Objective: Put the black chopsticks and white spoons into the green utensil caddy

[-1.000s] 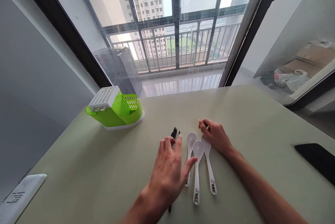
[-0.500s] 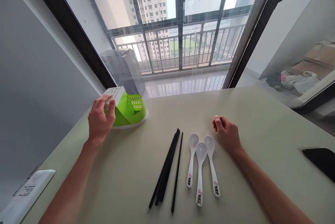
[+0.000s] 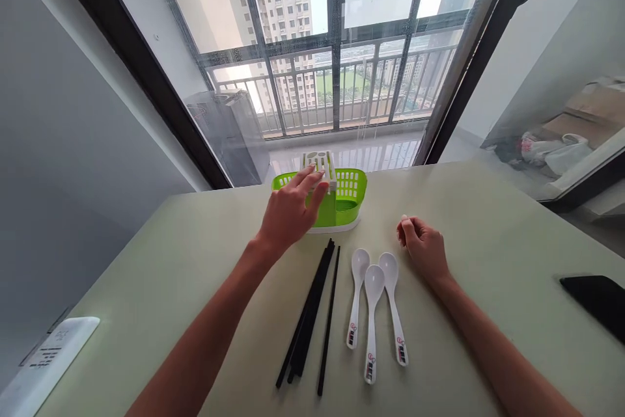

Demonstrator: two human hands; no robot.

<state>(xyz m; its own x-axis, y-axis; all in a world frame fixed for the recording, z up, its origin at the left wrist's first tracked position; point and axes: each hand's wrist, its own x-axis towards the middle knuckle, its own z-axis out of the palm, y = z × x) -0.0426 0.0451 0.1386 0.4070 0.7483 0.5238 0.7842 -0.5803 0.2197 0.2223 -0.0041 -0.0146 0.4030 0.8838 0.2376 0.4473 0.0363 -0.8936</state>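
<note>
My left hand (image 3: 290, 214) grips the green and white plastic cutlery holder (image 3: 344, 196), which stands at the far middle of the pale green table (image 3: 161, 287), just beyond the utensils. Several black chopsticks (image 3: 312, 313) lie in a loose bundle in front of it. To their right lie three white spoons (image 3: 374, 303), side by side with handles toward me. My right hand (image 3: 424, 246) rests on the table just right of the spoon bowls, fingers curled into a loose fist with nothing seen in them.
A white flat device (image 3: 41, 362) sits at the table's left near corner. A black phone (image 3: 598, 296) lies at the right edge. Beyond the table is a large window with a balcony railing.
My left hand went from over the chopsticks to the holder at far left, took hold of it and slid it right to the middle. The right hand curled and stayed put.
</note>
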